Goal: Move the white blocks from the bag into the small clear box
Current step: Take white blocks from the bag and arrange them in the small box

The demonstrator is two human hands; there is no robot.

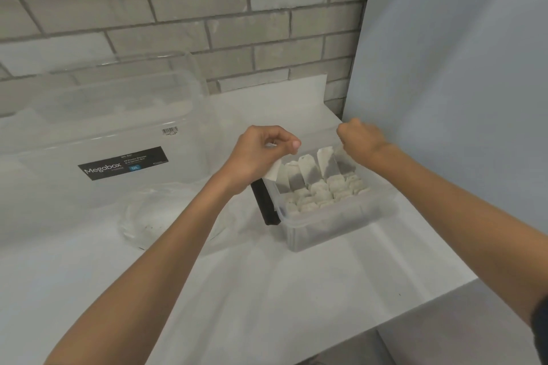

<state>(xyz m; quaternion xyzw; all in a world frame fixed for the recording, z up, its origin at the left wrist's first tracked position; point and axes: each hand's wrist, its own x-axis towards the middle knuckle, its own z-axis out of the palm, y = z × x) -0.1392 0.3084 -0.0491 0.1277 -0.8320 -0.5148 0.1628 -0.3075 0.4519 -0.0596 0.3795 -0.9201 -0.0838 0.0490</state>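
Note:
The small clear box (332, 225) stands on the white table, right of centre, with several white blocks (323, 192) packed inside. Over its far edge hangs a row of flat white-grey blocks (308, 170), stretched between my two hands. My left hand (261, 154) pinches the left end of the row, where a white piece hangs below its fingers. My right hand (360, 139) is curled over the right end of the row, at the box's far right corner. The crumpled clear bag (160, 216) lies on the table to the left of the box.
A large clear storage box (98, 139) with a black label stands at the back left against the brick wall. A black flat piece (264, 204) leans on the small box's left side. A pale panel (459, 98) rises on the right. The table's edge (385, 323) runs at the lower right.

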